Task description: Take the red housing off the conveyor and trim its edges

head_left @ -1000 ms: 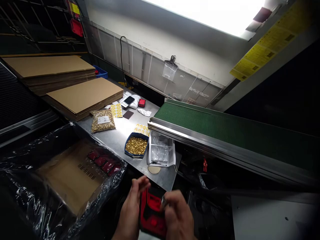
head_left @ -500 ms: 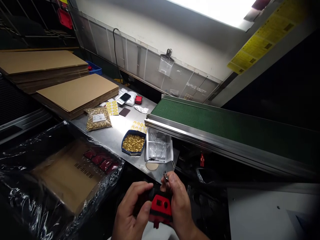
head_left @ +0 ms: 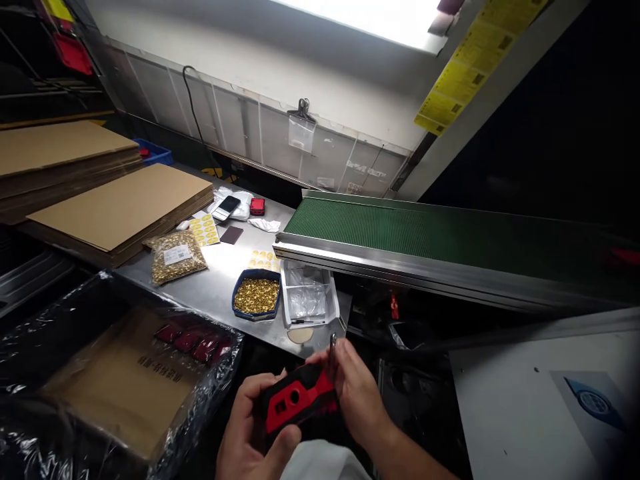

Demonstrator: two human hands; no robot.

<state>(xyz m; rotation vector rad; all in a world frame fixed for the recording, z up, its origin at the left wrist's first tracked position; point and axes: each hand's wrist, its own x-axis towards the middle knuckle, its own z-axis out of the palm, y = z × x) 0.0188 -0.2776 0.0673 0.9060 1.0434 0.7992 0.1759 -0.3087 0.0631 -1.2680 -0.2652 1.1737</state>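
Observation:
A red-and-black plastic tool casing (head_left: 295,398), with a round hole and a small square opening, lies tilted between my two hands. My left hand (head_left: 245,427) wraps round its left end, thumb along the near edge. At the narrow right end, my right hand (head_left: 363,397) has its fingers closed on the casing, and a small shiny metal piece (head_left: 333,343) sticks up at its fingertips. What kind of tool it is I cannot tell. Beyond my hands on the metal bench (head_left: 225,267) stand a blue tray of small brass-coloured parts (head_left: 256,295) and a white divided box of clear bags (head_left: 307,293).
A green conveyor belt (head_left: 360,227) runs off to the right. Cardboard stacks (head_left: 125,203) and a bag of brass-coloured parts (head_left: 175,257) lie at left. A plastic-lined carton (head_left: 120,380) holding red items stands at lower left; a white panel (head_left: 530,413) is at lower right.
The casing has turned in my hands, so its long side now faces me and its narrow end points right. The view has shifted, moving the bench contents leftward.

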